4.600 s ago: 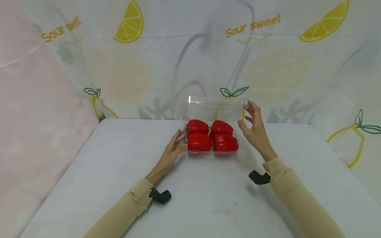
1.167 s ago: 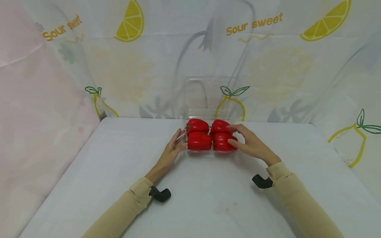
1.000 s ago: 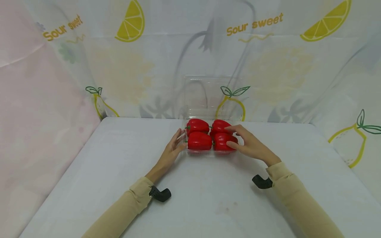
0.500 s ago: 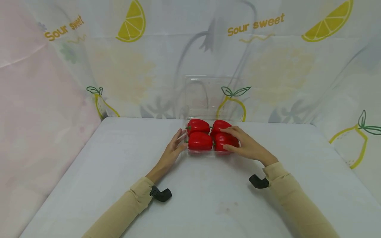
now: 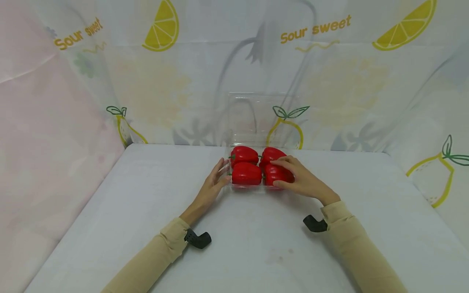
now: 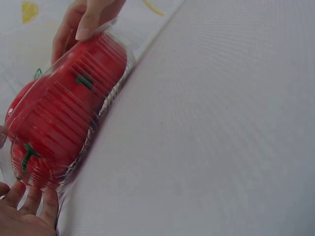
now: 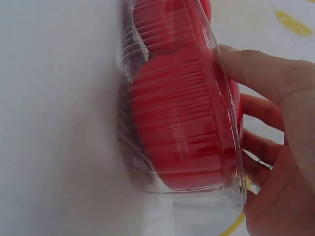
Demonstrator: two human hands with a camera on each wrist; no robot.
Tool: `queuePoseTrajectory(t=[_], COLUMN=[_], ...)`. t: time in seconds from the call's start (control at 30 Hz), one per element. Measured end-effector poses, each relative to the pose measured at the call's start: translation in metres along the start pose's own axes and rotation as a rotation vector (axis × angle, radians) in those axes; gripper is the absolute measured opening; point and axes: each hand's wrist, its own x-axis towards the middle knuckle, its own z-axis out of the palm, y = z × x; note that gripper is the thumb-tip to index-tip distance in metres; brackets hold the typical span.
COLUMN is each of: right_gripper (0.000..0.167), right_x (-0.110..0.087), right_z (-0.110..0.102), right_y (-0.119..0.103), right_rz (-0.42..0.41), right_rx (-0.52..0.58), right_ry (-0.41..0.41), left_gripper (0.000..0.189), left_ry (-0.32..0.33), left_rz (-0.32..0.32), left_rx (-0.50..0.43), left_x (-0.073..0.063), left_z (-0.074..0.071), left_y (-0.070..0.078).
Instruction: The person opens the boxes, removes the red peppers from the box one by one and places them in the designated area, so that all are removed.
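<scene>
A clear plastic clamshell box [image 5: 253,186] holds several red bell peppers in two rows, with its lid [image 5: 242,116] raised at the back. My right hand [image 5: 302,180] reaches over the box's right end and grips the front right bell pepper [image 5: 272,175], thumb on the near side, fingers on the far side. In the right wrist view the thumb reaches over the box rim [image 7: 235,128]. My left hand [image 5: 209,191] touches the box's left end with its fingers extended, beside the front left pepper [image 5: 246,174]. The left wrist view shows green stems [image 6: 29,155] at that end.
The box stands on a white-covered table [image 5: 242,248] near its back edge. A printed lemon curtain [image 5: 205,73] hangs directly behind, and the raised lid stands in front of it. Black wrist-worn devices [image 5: 198,239] sit at both sleeves.
The box's lid has swung up and back. My right hand has gone from the lid down to the front right bell pepper, then slid left over it. My left hand has stayed put.
</scene>
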Motion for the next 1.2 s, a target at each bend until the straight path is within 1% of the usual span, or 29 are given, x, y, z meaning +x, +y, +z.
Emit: queuePoseTrajectory(t=[0.17, 0.33, 0.4, 0.47, 0.57, 0.7, 0.83, 1.0, 1.07, 1.2], right_gripper=[0.060, 0.059, 0.058, 0.058, 0.058, 0.055, 0.053, 0.051, 0.051, 0.055], right_x=[0.000, -0.001, -0.002, -0.002, -0.002, -0.002, -0.001, 0.000, 0.000, -0.003], right_z=[0.002, 0.004, 0.005, 0.006, 0.007, 0.009, 0.010, 0.012, 0.011, 0.005], right_y=[0.002, 0.005, 0.006, 0.007, 0.007, 0.008, 0.007, 0.008, 0.007, 0.005], right_rz=[-0.023, -0.026, -0.017, -0.014, -0.021, -0.066, -0.110, -0.133, -0.129, -0.087], right_rx=[-0.012, -0.018, -0.010, -0.002, 0.007, -0.004, -0.011, -0.020, -0.028, -0.037], right_ry=[0.025, 0.052, 0.062, 0.072, 0.090, 0.117, 0.143, 0.159, 0.152, 0.101], left_gripper=[0.070, 0.069, 0.069, 0.069, 0.068, 0.069, 0.070, 0.071, 0.072, 0.071], left_ry=[0.007, -0.007, -0.010, -0.006, 0.008, 0.024, 0.030, 0.024, 0.023, 0.017], left_rz=[-0.005, -0.005, -0.002, 0.000, 0.004, 0.018, 0.024, 0.023, 0.024, 0.022], left_rx=[0.008, -0.009, -0.011, -0.009, 0.004, 0.023, 0.028, 0.035, 0.034, 0.016], left_x=[-0.002, -0.008, -0.009, -0.008, -0.005, -0.003, -0.003, -0.003, -0.002, -0.002], left_z=[0.001, 0.004, 0.004, 0.004, 0.003, 0.003, 0.002, 0.000, 0.000, 0.001], left_y=[0.004, 0.020, 0.022, 0.019, 0.010, 0.002, 0.000, 0.000, -0.001, -0.002])
